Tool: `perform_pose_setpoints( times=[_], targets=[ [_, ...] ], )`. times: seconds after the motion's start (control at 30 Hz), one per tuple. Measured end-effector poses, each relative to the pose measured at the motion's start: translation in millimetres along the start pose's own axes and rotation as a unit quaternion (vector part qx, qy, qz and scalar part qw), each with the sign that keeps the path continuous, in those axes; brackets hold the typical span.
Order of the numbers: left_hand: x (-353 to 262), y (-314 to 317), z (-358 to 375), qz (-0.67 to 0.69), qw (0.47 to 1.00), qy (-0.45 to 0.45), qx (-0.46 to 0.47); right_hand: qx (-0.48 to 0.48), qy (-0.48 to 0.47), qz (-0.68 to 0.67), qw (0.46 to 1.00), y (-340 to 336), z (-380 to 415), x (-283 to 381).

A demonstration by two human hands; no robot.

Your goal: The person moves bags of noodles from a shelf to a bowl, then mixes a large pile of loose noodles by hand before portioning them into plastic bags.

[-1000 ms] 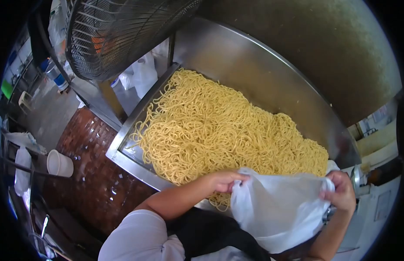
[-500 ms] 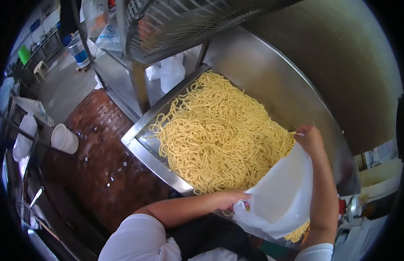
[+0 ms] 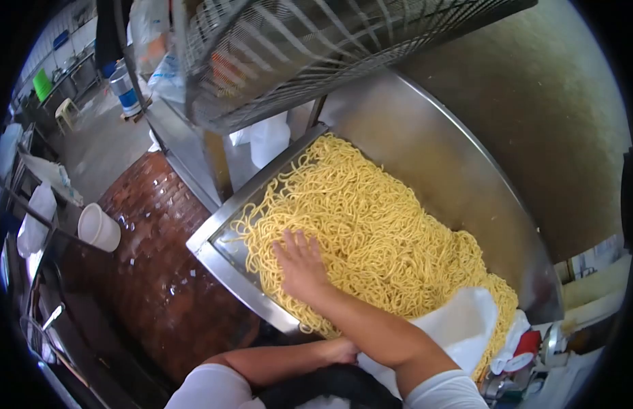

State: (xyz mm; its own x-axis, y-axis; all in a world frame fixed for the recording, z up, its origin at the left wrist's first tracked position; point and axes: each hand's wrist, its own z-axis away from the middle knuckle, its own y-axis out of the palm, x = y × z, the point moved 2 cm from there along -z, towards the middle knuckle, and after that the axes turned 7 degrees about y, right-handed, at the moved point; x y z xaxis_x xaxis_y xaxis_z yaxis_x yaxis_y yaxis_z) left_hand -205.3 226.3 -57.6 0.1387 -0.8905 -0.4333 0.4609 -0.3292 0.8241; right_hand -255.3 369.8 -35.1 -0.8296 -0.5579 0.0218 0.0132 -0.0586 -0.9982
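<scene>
A large heap of yellow noodles lies in a metal tray. My right hand rests on the noodles near the tray's left side, open, with its fingers spread. Its forearm crosses in front of my left hand, which is low by my body, closed on the edge of a white plastic bag; its fingertips are partly hidden. The bag lies along the near side of the heap, with noodles around its far and right edges.
A slatted metal fan guard hangs above the tray's far side. A white bucket stands on the wet red brick floor to the left. At the lower right is a red roll-shaped object among other items.
My right hand has let go of the bag's far edge and moved left onto the noodles. The bag has dropped lower, and my left hand has drawn slightly closer to my body.
</scene>
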Motion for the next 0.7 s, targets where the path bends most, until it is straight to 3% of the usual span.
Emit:
perform_pose_setpoints(
  times=[0.03, 0.07, 0.1, 0.13, 0.2, 0.3, 0.37, 0.43, 0.47, 0.57, 0.7],
  targets=[
    [-12.3, 0.1, 10.7, -0.005, 1.000, -0.004, 0.003, 0.101, 0.099, 0.008, 0.990, -10.8, -16.7, -21.2],
    [-32.2, 6.9, 30.5, -0.019, 0.998, 0.051, 0.040, 0.202, 0.195, 0.015, 0.960, -18.5, -26.7, -42.9],
    [-46.3, 11.8, 41.1, -0.031, 0.991, 0.109, 0.076, 0.218, 0.291, 0.041, 0.931, -9.6, -31.4, -79.1],
    [-49.9, 11.8, 39.1, -0.031, 0.990, 0.111, 0.077, 0.231, 0.381, 0.066, 0.893, -1.7, -31.5, -122.1],
    [-51.4, 2.9, 32.4, 0.062, 0.997, 0.023, -0.044, 0.223, 0.463, -0.043, 0.857, 1.8, -27.5, -189.5],
    [-54.9, -14.1, 31.0, 0.122, 0.986, 0.015, -0.116, 0.190, 0.503, -0.064, 0.841, 22.7, -50.9, -246.5],
    [-30.1, -44.0, 4.2, 0.152, 0.979, 0.065, -0.116, 0.189, 0.501, -0.065, 0.842, 16.8, -71.4, -263.9],
    [-20.0, -58.2, -3.3, 0.260, 0.941, 0.113, -0.186, 0.197, 0.503, -0.072, 0.838, 18.1, -77.7, -267.6],
    [-16.9, -66.0, -4.3, 0.303, 0.928, 0.091, -0.199, 0.191, 0.483, -0.055, 0.853, 18.1, -76.6, -266.2],
    [-13.2, -78.6, -10.1, 0.344, 0.922, 0.115, -0.132, 0.196, 0.457, -0.049, 0.866, 15.7, -59.8, -256.0],
    [-17.1, -63.8, -24.1, 0.270, 0.945, 0.138, -0.122, 0.210, 0.426, -0.096, 0.875, -11.2, -22.9, -218.5]
  ],
)
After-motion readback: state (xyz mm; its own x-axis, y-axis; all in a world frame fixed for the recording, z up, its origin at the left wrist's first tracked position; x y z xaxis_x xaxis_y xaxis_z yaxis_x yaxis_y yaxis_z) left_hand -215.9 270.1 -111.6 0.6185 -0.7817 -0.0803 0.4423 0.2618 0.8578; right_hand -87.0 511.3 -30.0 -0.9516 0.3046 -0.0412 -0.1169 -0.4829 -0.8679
